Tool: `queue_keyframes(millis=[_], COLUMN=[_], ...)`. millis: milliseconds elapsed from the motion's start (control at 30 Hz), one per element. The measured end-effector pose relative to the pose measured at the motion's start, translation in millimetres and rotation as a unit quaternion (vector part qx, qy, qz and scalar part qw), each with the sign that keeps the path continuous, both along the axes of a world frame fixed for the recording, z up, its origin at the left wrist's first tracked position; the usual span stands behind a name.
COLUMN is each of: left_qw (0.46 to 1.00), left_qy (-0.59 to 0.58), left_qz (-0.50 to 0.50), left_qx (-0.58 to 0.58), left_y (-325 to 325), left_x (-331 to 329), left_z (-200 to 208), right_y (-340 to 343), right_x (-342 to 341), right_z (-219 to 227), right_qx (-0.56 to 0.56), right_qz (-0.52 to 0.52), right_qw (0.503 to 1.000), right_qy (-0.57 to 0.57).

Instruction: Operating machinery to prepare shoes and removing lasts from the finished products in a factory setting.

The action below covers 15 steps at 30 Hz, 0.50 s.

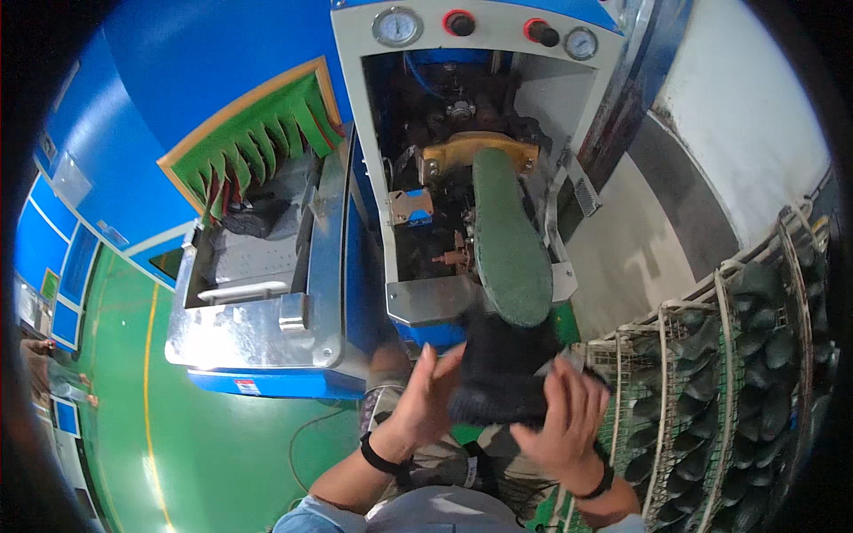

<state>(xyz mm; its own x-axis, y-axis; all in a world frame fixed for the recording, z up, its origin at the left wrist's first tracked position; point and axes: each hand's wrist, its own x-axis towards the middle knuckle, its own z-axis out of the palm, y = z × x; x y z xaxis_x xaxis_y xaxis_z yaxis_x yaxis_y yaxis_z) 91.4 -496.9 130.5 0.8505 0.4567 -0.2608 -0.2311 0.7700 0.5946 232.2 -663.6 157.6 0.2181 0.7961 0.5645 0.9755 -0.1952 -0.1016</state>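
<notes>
A dark green, sole-shaped form (511,231), like a shoe last with its sole face up, sticks out of the machine toward me. Just below its near end is a soft black fabric piece (502,377), like a shoe upper; whether it wraps the form's tip cannot be told. My right hand (569,417) grips its right side, thumb low and fingers over the edge. On the opposite edge, my left hand (426,400) is closed against the fabric, with some fingers hidden behind it. Slight motion blur softens both hands.
The machine's pale frame (376,169) carries gauges (397,27) and knobs. At left stands a metal-topped unit (258,329) with a green strip curtain (253,151) and a dark object (253,218) inside. A rack (666,382) of dark, shoe-shaped pieces is at right. Another person (58,369) appears far left.
</notes>
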Motion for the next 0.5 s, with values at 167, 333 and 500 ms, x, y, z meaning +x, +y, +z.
queue_keyframes(millis=[167, 333, 500], left_qw=[0.982, 0.774, 0.772], left_qy=[0.083, 0.301, 0.35], left_qz=[-0.152, -0.141, -0.165], left_qx=[-0.075, 0.539, 0.505], left_y=[-6.9, -0.6, 17.8], left_x=[-14.6, -42.6, -56.3], left_z=[-45.2, -16.9, -7.7], right_y=[-31.3, 36.2, 144.4], right_x=[6.7, 32.4, 64.6], right_z=[-6.9, -0.2, 43.9], right_qx=[-0.169, 0.108, 0.095], right_qz=[0.104, 0.176, 0.159], right_qw=[0.956, 0.692, 0.503], right_qy=[0.215, 0.692, 0.844])
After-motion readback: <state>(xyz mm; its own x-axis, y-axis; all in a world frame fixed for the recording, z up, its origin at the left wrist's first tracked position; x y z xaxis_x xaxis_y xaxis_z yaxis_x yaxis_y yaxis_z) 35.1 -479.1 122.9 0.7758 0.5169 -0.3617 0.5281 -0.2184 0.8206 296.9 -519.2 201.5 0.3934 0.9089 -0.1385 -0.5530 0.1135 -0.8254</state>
